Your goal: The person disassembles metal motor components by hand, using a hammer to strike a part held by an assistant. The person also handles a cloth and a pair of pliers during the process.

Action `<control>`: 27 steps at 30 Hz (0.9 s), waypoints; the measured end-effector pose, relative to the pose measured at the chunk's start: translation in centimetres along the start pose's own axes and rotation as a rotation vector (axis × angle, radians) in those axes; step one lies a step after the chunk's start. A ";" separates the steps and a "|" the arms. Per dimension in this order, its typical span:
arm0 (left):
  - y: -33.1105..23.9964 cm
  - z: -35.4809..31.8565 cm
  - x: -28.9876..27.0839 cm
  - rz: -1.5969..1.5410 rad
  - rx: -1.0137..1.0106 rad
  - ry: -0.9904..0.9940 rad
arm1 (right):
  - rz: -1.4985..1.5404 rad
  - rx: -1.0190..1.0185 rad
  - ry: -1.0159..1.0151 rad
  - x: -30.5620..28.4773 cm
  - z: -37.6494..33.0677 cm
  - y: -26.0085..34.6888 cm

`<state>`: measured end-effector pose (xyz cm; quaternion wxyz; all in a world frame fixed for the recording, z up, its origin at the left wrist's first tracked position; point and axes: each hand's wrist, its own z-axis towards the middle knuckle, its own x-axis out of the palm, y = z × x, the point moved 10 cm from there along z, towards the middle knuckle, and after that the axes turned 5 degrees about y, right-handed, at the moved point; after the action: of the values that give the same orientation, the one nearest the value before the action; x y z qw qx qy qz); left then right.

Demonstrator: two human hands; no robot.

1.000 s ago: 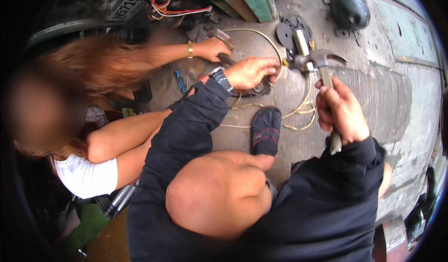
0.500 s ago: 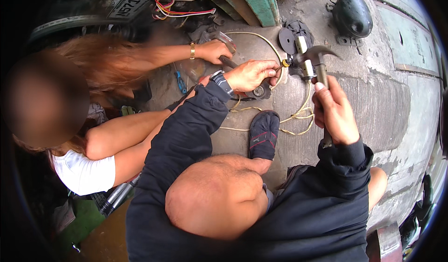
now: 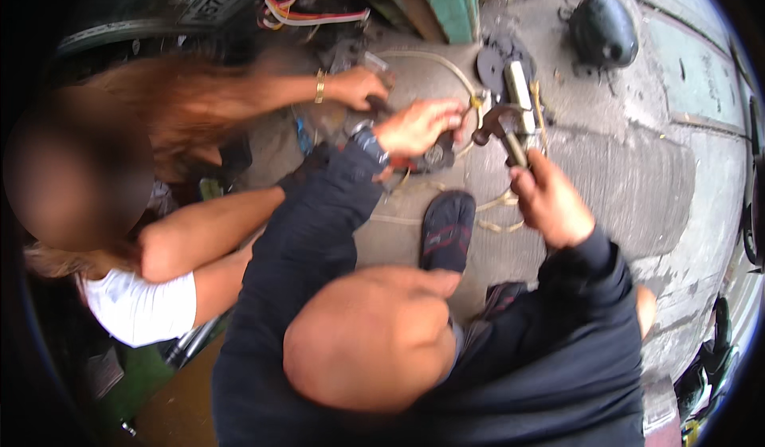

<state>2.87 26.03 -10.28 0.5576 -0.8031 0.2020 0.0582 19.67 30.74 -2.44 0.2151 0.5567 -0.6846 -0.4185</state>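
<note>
My right hand [image 3: 555, 208] is wrapped round the handle of a claw hammer [image 3: 500, 122]. The hammer's metal head is blurred and lies just right of my left fingertips. My left hand [image 3: 421, 127] is pinched on a thin piece with a yellow part [image 3: 476, 100]; its kind is too blurred to tell. Below the left fingers sits a dark round part [image 3: 436, 155] near the ground. From the left, another person's hand [image 3: 360, 88] with a gold bracelet grips a dark handle that runs toward my left hand.
A long pale box [image 3: 519, 88] and a black disc [image 3: 492, 66] lie beyond the hammer. Pale cord [image 3: 438, 58] loops over the concrete. A dark rounded shell [image 3: 603, 31] stands at the far right, a green metal post [image 3: 452, 5] at the back. My shoe [image 3: 448, 228] is close below.
The hammer has swung left and down, its head now nearer my left fingers. My right hand moved left with it. My left hand shifted slightly left.
</note>
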 end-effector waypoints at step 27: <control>-2.6 0.1 0.3 -0.050 0.036 0.071 | 0.545 -0.302 -0.763 -16.4 -9.7 7.3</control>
<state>4.19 26.84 -8.15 0.5657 -0.7992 0.2026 0.0122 27.49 43.16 11.74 0.1291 0.1269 -0.7669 -0.6157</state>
